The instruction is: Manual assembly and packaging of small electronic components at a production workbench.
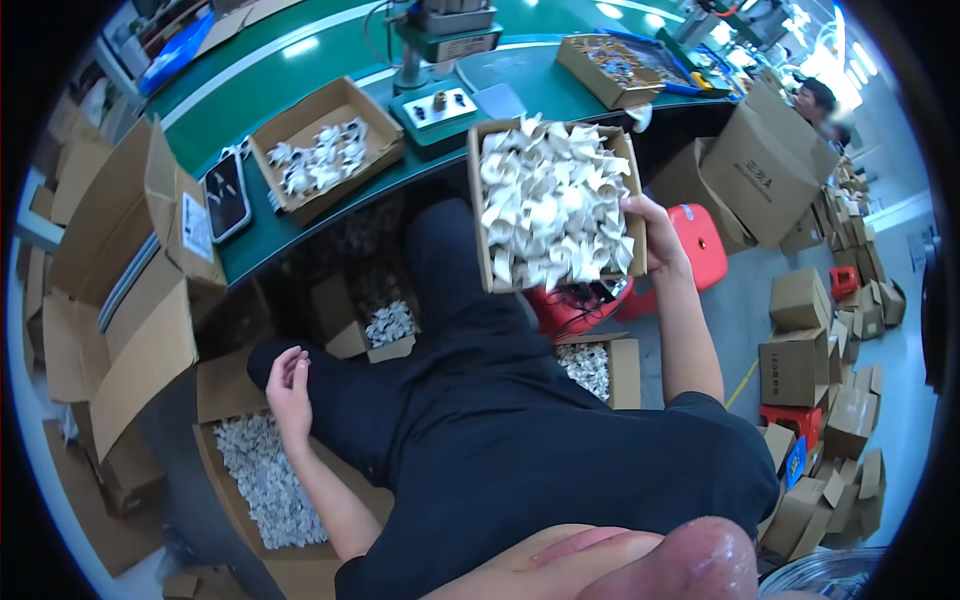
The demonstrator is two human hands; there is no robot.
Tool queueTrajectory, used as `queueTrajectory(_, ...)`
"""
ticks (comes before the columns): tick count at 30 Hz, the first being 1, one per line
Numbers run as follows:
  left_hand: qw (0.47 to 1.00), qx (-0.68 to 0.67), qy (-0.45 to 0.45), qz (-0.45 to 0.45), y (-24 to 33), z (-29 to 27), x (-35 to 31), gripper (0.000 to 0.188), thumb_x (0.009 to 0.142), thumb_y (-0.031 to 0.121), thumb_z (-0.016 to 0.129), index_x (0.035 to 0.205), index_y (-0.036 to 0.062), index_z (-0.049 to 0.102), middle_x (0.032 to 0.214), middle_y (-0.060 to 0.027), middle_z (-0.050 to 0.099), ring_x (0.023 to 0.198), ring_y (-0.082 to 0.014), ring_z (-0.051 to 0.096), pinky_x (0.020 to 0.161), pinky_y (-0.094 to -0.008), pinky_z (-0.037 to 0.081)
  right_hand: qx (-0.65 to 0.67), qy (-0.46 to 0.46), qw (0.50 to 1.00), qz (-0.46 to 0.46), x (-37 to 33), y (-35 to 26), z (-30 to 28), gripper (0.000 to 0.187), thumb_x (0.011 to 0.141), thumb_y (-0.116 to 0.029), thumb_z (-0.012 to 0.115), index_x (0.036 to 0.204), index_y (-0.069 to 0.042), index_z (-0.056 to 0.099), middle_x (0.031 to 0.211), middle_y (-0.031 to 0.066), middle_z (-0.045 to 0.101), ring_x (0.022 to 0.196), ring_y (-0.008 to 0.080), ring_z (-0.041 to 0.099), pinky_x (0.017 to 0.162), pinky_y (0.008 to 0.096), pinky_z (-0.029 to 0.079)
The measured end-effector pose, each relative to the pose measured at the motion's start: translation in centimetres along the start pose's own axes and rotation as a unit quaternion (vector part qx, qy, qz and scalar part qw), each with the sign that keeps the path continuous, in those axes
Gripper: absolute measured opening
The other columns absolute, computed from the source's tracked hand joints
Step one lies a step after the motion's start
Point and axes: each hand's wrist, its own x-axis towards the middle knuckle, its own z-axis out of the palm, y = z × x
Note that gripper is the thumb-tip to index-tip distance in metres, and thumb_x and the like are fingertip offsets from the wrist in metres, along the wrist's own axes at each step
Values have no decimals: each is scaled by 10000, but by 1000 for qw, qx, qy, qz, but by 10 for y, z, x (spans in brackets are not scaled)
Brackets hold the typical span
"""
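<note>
My right hand (658,235) is closed on the right wall of a shallow cardboard box (475,195), lifted in front of the bench edge. Heaped inside it are many small white curved parts (555,205); what they are made of I cannot tell. Beside my left knee, my left hand (290,388) hangs with loosely bent fingers and nothing in it. Below that hand stands a large open carton (207,450) holding a mass of small whitish pieces (265,480).
On the green bench (330,55) are another box of white parts (270,140), a phone-shaped tray (228,195), a press (440,105) and a box of small parts (600,80). A red stool (700,245) and stacked cartons (795,370) stand right. A tall open carton (130,330) flanks the left.
</note>
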Motion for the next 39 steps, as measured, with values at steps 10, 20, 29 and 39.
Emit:
queueTrajectory(10, 993, 109, -26, 48, 42, 43, 5, 215, 964, 99, 645, 1164, 23, 666, 978, -52, 694, 870, -110, 635, 793, -264, 516, 93, 163, 959, -213, 106, 1, -68, 510, 890, -160, 614, 1361, -6, 490, 1264, 139, 634, 1127, 275, 651, 1004, 426, 528)
queueTrajectory(20, 996, 87, -17, -23, -8, 68, -35, 231, 964, 110, 655, 1168, 3, 662, 1000, -65, 713, 902, -115, 656, 810, -269, 534, 60, 170, 968, -178, 210, -7, -82, 606, 980, -438, 585, 1485, -144, 425, 1461, 102, 519, 1309, 317, 514, 1063, 560, 426)
queueTrajectory(29, 864, 354, 216, 285, 124, 78, 114, 588, 929, 365, 659, 1405, 64, 488, 1460, -196, 500, 1233, -390, 577, 988, -431, 504, -97, 261, 958, -64, 236, 3, -99, 990, 848, -881, 352, 1564, -204, 263, 1547, 121, 385, 1356, 349, 421, 1054, 589, 391)
queueTrajectory(39, 876, 225, 156, 396, 109, 92, 130, 198, 828, 26, 700, 1023, 51, 676, 1051, -95, 674, 582, -141, 584, 521, -267, 490, -209, 254, 944, -6, 218, 7, -111, 991, 901, -796, 437, 1541, -57, 273, 1459, 194, 442, 1212, 320, 561, 884, 459, 567)
